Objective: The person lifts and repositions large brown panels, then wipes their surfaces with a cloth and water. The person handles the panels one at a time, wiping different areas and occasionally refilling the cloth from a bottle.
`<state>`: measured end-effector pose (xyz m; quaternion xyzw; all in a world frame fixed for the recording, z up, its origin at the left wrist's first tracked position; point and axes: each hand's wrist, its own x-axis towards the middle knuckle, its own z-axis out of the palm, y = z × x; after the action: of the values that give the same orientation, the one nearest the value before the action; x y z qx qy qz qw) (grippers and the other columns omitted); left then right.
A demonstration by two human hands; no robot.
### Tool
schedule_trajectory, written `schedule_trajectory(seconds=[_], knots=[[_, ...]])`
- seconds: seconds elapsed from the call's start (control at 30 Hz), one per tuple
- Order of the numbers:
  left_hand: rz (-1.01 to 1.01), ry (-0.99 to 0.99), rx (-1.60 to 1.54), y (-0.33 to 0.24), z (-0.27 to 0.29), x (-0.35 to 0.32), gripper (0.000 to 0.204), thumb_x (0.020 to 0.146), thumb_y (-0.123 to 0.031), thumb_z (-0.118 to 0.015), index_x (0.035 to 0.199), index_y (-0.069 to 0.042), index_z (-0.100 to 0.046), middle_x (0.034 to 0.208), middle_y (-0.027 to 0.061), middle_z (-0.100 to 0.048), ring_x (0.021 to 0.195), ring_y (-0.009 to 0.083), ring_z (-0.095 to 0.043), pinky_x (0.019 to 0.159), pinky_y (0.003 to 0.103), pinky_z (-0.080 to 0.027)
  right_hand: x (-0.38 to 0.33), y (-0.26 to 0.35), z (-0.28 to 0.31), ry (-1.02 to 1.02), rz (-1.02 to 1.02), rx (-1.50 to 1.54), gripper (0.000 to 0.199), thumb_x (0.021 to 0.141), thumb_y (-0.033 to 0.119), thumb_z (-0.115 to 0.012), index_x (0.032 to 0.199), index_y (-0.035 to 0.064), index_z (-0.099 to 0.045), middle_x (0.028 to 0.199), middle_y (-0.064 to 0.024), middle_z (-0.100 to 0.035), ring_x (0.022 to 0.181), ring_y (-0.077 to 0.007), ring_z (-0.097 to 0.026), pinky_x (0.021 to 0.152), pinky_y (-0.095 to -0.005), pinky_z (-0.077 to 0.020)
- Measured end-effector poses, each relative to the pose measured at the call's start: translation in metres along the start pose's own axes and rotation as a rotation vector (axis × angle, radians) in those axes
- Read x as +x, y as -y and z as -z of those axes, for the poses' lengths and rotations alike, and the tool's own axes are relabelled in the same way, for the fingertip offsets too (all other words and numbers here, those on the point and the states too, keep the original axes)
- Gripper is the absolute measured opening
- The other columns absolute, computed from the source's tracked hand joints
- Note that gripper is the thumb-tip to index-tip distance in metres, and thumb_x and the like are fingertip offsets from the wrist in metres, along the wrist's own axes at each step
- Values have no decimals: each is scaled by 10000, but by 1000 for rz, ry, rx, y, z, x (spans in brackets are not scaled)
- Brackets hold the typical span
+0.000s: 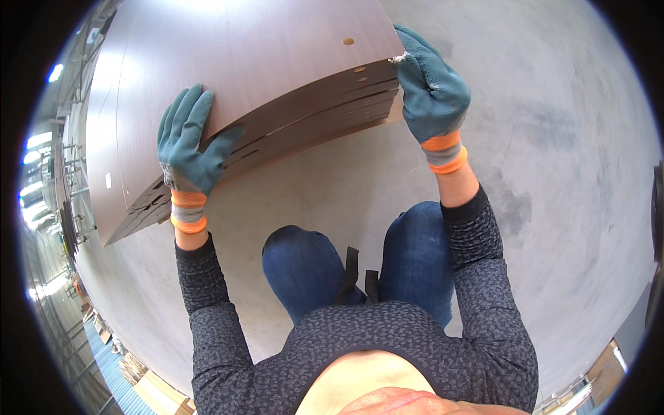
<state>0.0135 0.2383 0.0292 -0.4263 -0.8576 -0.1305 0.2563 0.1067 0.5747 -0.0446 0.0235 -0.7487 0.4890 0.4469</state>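
Observation:
A stack of brown wood-look panels point(277, 48) fills the upper left, its front edges facing me. The top panel has a smooth face, with a small round hole near its right corner. My left hand point(188, 142), in a teal glove with an orange and grey cuff, lies over the near edge of the stack. Its fingers stretch flat across the top, and the thumb spreads against the stacked edges. At the right corner, my right hand point(432, 90), gloved alike, closes on the top panel's edge. Its thumb sits at the corner; the fingertips are partly hidden.
Grey concrete floor point(553, 173) spreads around the stack and under my knees. Metal racking point(72, 180) runs along the far left. Wooden pieces point(155, 391) lie at the lower left, and dark objects point(657, 228) line the right rim.

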Motion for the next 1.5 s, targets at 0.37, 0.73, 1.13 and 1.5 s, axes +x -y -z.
schedule_trajectory(seconds=[0.37,0.73,1.13,1.5], knots=[[-32,30,23,20,10,-15,627,761,-141,-892,1345,-24,-695,1382,164,-685,1282,363,-639,1105,448,-497,-1,-1,-9,73,47,-54,265,897,-35,-706,1152,5,-766,1222,-170,-763,1016,-296,-762,897,-310,-577],[781,-758,357,57,11,-120,720,997,-387,-733,1442,134,-509,1486,310,-545,1381,368,-556,1151,445,-443,3,5,-6,183,-68,-75,310,1072,32,-582,1349,-82,-662,1322,-125,-727,1143,-152,-673,1008,-307,-530],[1105,-815,297,194,-27,-240,134,1073,-162,-550,1100,-58,-630,1046,60,-667,956,176,-635,793,317,-516,-6,0,-7,101,-129,-127,316,1071,51,-584,1353,-64,-670,1323,-101,-733,1116,-133,-680,984,-297,-537],[975,-711,448,147,11,-194,570,1059,-347,-631,1390,113,-564,1413,328,-526,1266,430,-569,1083,465,-482,-2,-2,-6,76,-165,13,325,914,-65,-681,1237,-49,-719,1290,-144,-749,972,-133,-709,882,-275,-557]])
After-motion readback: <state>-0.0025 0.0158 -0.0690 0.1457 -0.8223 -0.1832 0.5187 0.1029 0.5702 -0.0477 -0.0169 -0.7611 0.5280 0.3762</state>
